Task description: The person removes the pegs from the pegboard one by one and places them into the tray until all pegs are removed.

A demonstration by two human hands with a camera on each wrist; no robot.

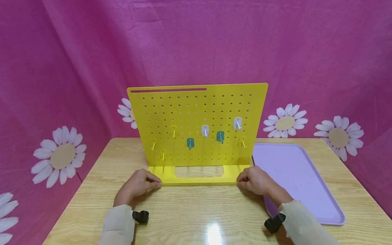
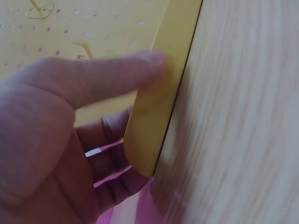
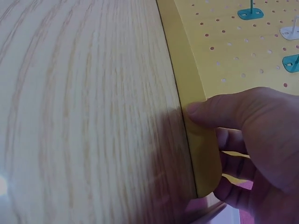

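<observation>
Looks bright and fairly even in the head view, glaring white on the near middle of the table (image 1: 183, 211), with soft shadows beneath the left hand (image 1: 137, 185) and right hand (image 1: 255, 178). Turns dimmer and greyer in both wrist views, slightly blurred around the left thumb (image 2: 110, 77).

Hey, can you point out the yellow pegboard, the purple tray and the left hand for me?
Yellow pegboard (image 1: 194, 124): head view, middle of its upright perforated panel.
Purple tray (image 1: 295, 178): head view, bare flat base.
Left hand (image 1: 137, 184): head view, back of the hand.
</observation>
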